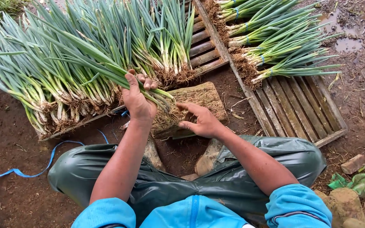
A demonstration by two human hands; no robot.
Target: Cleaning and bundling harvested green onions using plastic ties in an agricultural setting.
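1. Your left hand (138, 99) is closed around a bunch of green onions (106, 67); the thumb lies across the stalks and the fingertips curl over the far side, just above the white stems.
2. That bunch runs up and to the left from your grip, with its leaves lying over the big heap of loose green onions (55, 63), and its root ends (170, 107) pointing down to the right.
3. Your right hand (201, 120) is open, fingers spread and slightly curled, holding nothing. Its fingertips sit at the rooty end of the bunch, touching or nearly touching the roots; you cannot tell which.
4. Under both hands lies a worn wooden block (203, 99) coated with soil, and the roots of the held bunch rest over its near left part.
5. The loose heap lies on a slatted wooden pallet (203, 46) to your upper left. A second pallet (300, 109) to the upper right carries tied bundles of green onions (275, 42), each wrapped with a blue band.
6. A blue strap (30, 171) trails over the muddy ground (9, 139) to your left.
7. You sit with knees apart in dark green waterproof trousers (233, 177) and blue sleeves (300, 207).
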